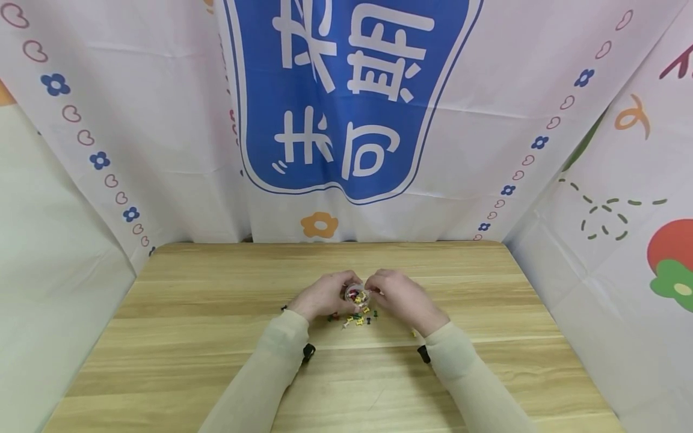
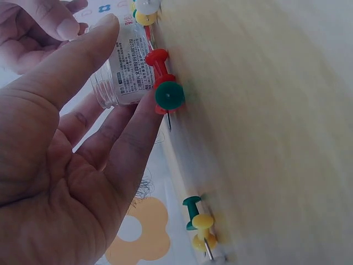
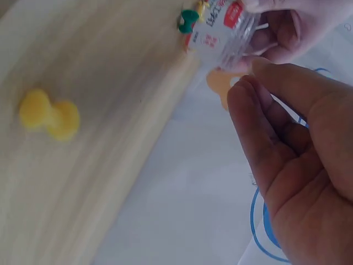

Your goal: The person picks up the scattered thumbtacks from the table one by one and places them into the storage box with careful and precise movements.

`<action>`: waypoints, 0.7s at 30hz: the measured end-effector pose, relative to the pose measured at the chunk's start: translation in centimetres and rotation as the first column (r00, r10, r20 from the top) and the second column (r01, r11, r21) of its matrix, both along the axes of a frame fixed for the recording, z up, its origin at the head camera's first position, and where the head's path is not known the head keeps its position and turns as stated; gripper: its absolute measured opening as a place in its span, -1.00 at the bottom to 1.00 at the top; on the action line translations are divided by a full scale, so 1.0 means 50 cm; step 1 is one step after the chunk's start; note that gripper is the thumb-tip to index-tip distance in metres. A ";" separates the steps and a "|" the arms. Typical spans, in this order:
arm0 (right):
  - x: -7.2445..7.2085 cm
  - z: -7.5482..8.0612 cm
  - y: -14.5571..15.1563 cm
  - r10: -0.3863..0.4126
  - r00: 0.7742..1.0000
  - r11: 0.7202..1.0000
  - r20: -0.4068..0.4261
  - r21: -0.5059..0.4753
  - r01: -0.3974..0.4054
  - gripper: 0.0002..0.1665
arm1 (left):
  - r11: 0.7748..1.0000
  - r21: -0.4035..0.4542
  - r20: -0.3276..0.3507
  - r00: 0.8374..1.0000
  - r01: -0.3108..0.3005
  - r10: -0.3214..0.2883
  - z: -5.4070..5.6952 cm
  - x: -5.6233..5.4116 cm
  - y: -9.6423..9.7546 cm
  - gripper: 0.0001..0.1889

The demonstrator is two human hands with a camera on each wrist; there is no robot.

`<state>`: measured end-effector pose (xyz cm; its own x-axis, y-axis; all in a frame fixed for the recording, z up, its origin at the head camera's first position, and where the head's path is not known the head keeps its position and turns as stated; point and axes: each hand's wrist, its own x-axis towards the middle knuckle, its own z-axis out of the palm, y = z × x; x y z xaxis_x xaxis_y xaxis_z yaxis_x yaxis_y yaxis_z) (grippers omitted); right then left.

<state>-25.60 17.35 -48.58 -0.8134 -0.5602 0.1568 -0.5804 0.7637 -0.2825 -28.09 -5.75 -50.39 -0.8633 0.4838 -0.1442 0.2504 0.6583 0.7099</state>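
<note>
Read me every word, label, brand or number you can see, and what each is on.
"未来可期": white characters, sideways, on the backdrop cloth's blue panel; creases make the left pair less certain.
Label on the clear jar: dark and red print, too small and blurred to read.
Dark red strokes on the right-hand cloth: cut off, unreadable.

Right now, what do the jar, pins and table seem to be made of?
Jar: clear, glossy plastic or glass; its see-through rim glints.
Pins: smooth, bright heads, likely plastic; thin gray points look metal.
Table: smooth wood, or wood-look board; grain streaks show.
</note>
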 end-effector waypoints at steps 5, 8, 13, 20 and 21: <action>0.005 -0.008 -0.010 -0.008 1.000 1.000 0.009 0.000 0.008 -0.76 | 1.000 -0.008 -0.003 1.000 0.002 -0.002 0.000 0.000 0.001 -0.53; 0.004 -0.014 -0.013 -0.011 1.000 1.000 -0.006 0.007 0.011 -0.73 | 1.000 -0.015 -0.006 1.000 0.002 -0.002 0.001 -0.001 0.001 -0.52; 0.003 -0.016 -0.015 -0.013 0.999 1.000 -0.036 0.011 0.014 -0.73 | 1.000 -0.019 -0.010 1.000 0.002 -0.002 0.001 0.000 0.001 -0.52; 0.002 -0.001 -0.001 -0.048 0.999 0.999 0.013 -0.016 0.048 -0.79 | 1.000 -0.004 -0.005 1.000 0.003 -0.003 0.002 0.002 0.000 -0.52; 0.001 0.003 0.004 -0.053 0.998 0.999 0.023 -0.014 0.053 -0.80 | 1.000 -0.001 -0.004 1.000 0.003 -0.003 0.003 0.002 0.000 -0.52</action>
<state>-25.54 17.53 -48.42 -0.8452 -0.5141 0.1461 -0.5328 0.7890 -0.3058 -28.02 -5.75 -50.27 -0.8625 0.4859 -0.1415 0.2549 0.6586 0.7080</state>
